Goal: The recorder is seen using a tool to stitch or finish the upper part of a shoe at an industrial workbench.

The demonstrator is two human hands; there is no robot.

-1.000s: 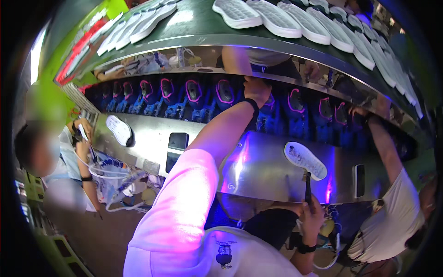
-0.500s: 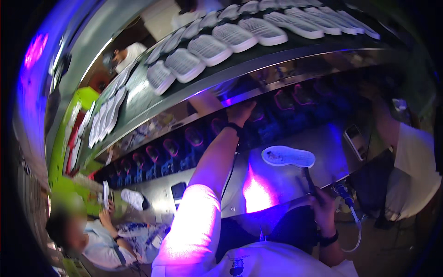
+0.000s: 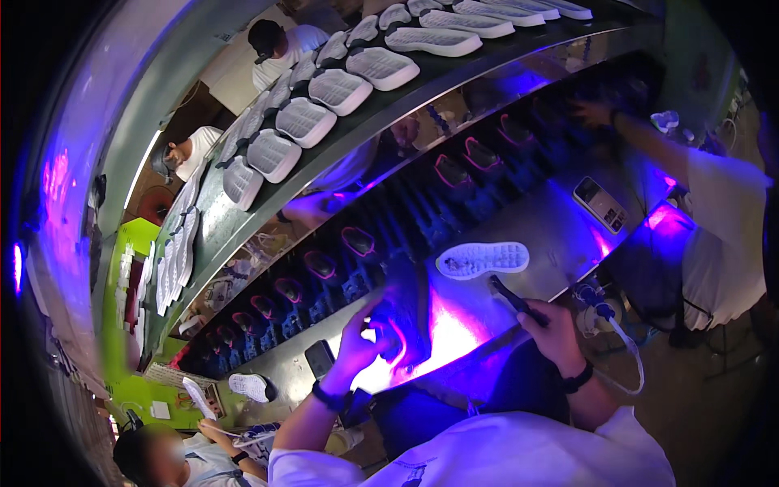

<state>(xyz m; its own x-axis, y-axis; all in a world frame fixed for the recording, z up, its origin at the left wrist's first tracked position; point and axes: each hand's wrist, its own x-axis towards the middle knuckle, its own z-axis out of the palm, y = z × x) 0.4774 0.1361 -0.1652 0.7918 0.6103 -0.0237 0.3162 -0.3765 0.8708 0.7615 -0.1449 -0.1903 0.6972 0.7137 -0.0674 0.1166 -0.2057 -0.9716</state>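
My left hand grips a dark shoe upper that stands up over the near edge of the metal bench, a glowing pink line curving along it. Bright pink-violet light falls around it. In my right hand is a slim brush with a dark handle, its tip pointing at the far left. Just beyond that tip lies a white shoe sole, flat on the bench, its patterned face up.
Behind the bench runs a dark rack of shoe uppers with glowing pink rims. Above it, a green conveyor carries rows of white soles. Phones lie on the bench. Co-workers sit at left and right, and others stand beyond the conveyor.
My left hand has come back from the rack to the near bench edge, now holding a shoe upper. My right hand with the brush has moved left and up a little.
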